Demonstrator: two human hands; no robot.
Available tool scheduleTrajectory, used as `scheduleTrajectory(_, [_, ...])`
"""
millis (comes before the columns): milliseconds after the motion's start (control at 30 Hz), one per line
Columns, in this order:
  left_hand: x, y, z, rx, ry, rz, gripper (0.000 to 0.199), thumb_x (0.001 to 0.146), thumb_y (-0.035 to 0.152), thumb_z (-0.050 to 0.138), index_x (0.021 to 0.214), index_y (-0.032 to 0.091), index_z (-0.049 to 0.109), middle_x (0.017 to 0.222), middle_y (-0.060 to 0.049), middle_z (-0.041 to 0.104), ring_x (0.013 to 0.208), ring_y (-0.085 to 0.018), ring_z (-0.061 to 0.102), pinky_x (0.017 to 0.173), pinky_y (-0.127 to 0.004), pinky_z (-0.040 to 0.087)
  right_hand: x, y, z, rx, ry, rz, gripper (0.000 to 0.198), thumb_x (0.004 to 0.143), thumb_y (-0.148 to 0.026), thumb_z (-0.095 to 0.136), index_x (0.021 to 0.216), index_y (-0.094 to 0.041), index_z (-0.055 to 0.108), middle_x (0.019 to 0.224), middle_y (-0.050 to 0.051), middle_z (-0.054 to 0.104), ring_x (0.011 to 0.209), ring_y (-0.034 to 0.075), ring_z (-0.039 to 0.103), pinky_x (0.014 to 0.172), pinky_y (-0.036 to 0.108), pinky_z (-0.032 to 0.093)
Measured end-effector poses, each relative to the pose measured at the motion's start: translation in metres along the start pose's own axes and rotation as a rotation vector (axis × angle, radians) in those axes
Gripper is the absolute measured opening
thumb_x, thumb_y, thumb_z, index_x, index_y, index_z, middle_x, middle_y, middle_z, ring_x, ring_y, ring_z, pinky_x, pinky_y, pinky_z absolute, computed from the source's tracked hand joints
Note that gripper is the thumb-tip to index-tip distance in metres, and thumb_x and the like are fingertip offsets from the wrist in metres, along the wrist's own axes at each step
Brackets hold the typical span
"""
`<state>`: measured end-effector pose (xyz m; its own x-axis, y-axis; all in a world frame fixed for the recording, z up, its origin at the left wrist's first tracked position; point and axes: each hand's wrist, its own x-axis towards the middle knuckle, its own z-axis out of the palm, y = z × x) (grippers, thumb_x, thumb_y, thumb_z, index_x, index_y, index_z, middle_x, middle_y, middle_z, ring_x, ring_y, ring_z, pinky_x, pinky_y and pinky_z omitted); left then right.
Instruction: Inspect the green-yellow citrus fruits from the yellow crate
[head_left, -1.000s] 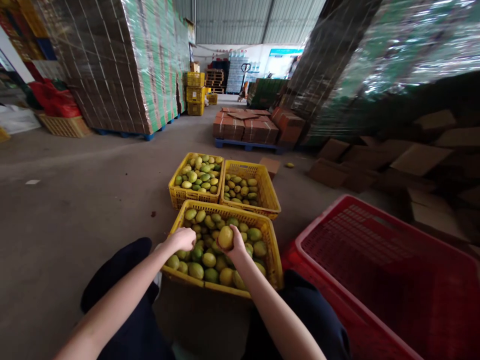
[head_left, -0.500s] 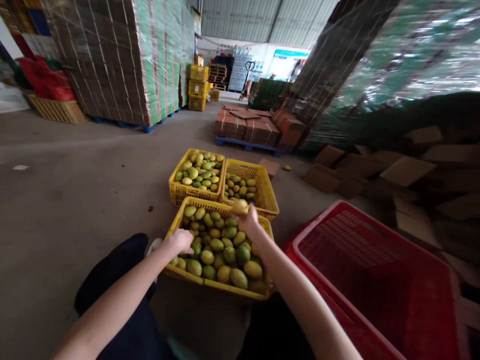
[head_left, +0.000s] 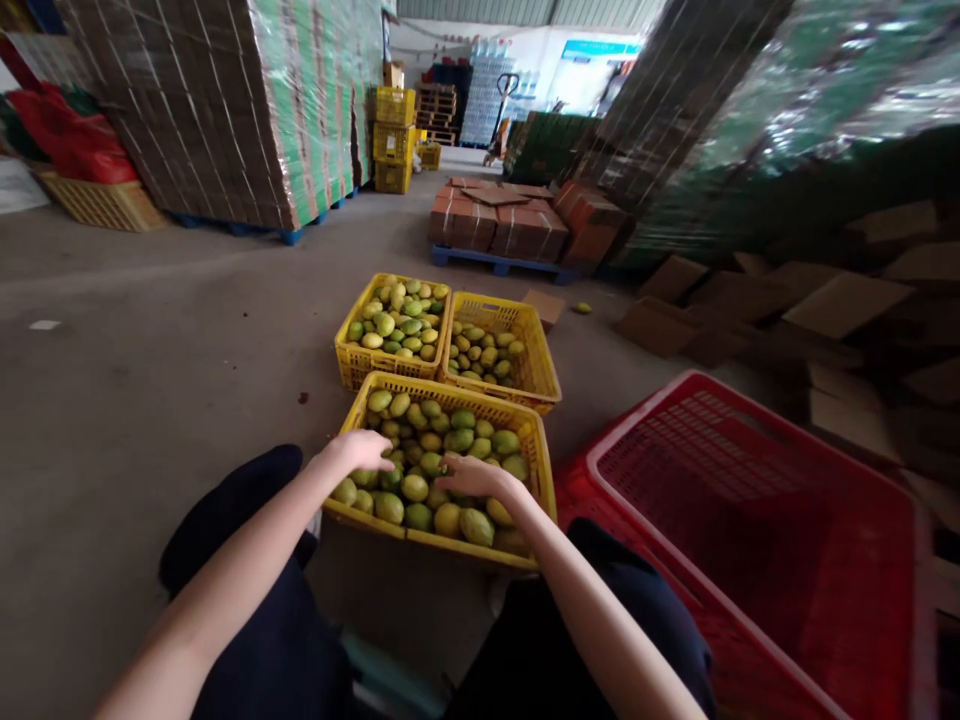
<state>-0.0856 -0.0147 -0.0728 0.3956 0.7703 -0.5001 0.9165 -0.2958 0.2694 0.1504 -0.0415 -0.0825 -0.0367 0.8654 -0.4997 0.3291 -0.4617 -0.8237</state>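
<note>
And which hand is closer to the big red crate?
Right. The right hand is over the fruit, left of the red crate; the left hand is farther left, also over fruit.

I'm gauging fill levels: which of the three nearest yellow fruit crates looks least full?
The back-right crate: its fruit lies low, leaving much inner wall bare. The back-left crate is heaped near its rim, and the front crate looks fuller too.
</note>
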Motion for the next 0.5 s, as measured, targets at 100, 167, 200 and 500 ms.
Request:
scheduleTrajectory(100, [-0.001, -0.026, -0.003, -0.047, 0.098, -0.074, 0.036, 0.087, 0.049, 0.067, 0.112, 0.024, 0.073, 0.12, -0.013, 0.073, 0.119, -0.034, 0.064, 0.101, -0.04, 0.048, -0.005, -0.003, -0.013, -0.191, 0.012, -0.019, 0.038, 0.049, 0.003, 0.084, 0.064, -0.023, 0.06, 0.071, 0.0, 0.068, 0.118, 0.033, 0.064, 0.111, 0.043, 0.041])
scheduleTrajectory(167, [-0.004, -0.039, 0.001, -0.031, 0.127, -0.147, 0.033, 0.087, 0.046, 0.067, 0.108, 0.022, 0.074, 0.116, -0.014, 0.074, 0.119, -0.035, 0.064, 0.104, -0.04, 0.046, -0.008, -0.003, -0.026, -0.264, 0.037, -0.039, 0.033, 0.056, -0.002, 0.084, 0.069, -0.023, 0.062, 0.085, 0.004, 0.073, 0.128, 0.034, 0.058, 0.115, 0.045, 0.037])
scheduleTrajectory(200, [-0.006, -0.044, 0.004, -0.012, 0.127, -0.162, 0.03, 0.087, 0.043, 0.067, 0.105, 0.021, 0.074, 0.115, -0.015, 0.074, 0.118, -0.035, 0.064, 0.106, -0.041, 0.044, -0.011, -0.003, -0.032, -0.304, 0.049, -0.048, 0.03, 0.06, -0.004, 0.083, 0.073, -0.023, 0.064, 0.094, 0.006, 0.075, 0.131, 0.035, 0.056, 0.115, 0.045, 0.035])
scheduleTrajectory(500, [0.033, -0.043, 0.036, -0.229, -0.047, 0.005, 0.016, 0.082, 0.027, 0.069, 0.095, 0.027, 0.076, 0.116, -0.003, 0.075, 0.123, -0.028, 0.061, 0.109, -0.033, 0.041, -0.047, 0.001, -0.06, -1.142, -0.087, -0.187, 0.046, 0.097, -0.034, 0.058, 0.136, -0.01, 0.056, 0.126, 0.023, 0.068, 0.121, 0.035, 0.065, 0.102, 0.043, 0.045])
